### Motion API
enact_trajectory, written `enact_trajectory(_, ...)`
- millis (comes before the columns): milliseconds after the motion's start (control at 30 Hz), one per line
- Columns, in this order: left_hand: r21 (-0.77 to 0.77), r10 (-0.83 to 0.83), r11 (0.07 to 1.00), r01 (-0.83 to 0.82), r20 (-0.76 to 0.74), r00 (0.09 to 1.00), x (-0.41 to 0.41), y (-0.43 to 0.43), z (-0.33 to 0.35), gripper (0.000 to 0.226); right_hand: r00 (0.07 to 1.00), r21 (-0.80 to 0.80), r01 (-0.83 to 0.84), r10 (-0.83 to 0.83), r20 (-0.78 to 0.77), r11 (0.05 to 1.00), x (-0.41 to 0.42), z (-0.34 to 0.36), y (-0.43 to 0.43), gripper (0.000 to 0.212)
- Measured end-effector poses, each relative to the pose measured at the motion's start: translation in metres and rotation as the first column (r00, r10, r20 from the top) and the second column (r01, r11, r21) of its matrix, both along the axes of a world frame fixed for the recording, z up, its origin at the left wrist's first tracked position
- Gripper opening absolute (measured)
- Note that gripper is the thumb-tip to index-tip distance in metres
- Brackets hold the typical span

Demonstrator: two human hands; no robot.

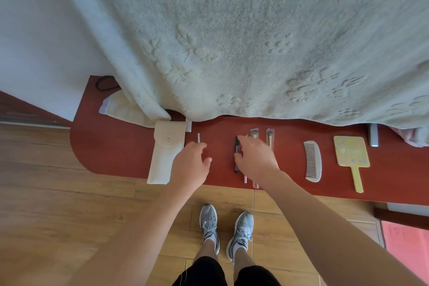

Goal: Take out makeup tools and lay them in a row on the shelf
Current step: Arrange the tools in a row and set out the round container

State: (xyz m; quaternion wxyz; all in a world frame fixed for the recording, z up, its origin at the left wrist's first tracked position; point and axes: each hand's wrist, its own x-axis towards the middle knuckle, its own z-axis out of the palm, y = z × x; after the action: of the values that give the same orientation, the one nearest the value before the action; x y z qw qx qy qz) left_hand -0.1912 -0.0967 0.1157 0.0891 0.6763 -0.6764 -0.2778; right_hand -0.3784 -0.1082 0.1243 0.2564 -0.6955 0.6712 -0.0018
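Head view: both hands work over the red shelf (116, 146).
The left hand (192, 163) pinches a thin white stick (198, 138), with the cream pouch (164, 153) just left of its fingers. The right hand (255, 160) has its fingers spread and touches a black pencil (236, 165). Brushes (269, 133) lie under it, and a comb (313, 161) and mirror (351, 151) lie farther right.
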Motion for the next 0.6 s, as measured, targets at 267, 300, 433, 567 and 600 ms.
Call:
enact_trajectory(267,0.078,-0.311,0.950,0.301,0.215,0.926,0.062,-0.012,0.001,0.052,0.953,-0.002,-0.277,0.275,-0.124,0.961,0.039,-0.003,-0.034,0.052)
enact_trajectory(300,0.086,-0.345,0.939,0.334,0.235,0.909,0.065,-0.015,0.000,0.052,0.948,0.000,-0.293,0.291,-0.127,0.956,0.044,-0.005,-0.037,0.052)
enact_trajectory(433,0.105,-0.432,0.902,0.419,0.252,0.866,0.071,-0.027,-0.004,0.054,0.938,-0.001,-0.324,0.321,-0.133,0.946,0.059,-0.014,-0.050,0.052)
enact_trajectory(567,0.095,-0.484,0.874,0.476,0.246,0.840,0.071,-0.031,-0.011,0.054,0.933,0.008,-0.339,0.338,-0.121,0.941,0.069,-0.023,-0.059,0.056)
enact_trajectory(600,0.093,-0.490,0.871,0.483,0.244,0.837,0.071,-0.032,-0.013,0.053,0.931,0.014,-0.346,0.345,-0.120,0.938,0.071,-0.025,-0.061,0.056)
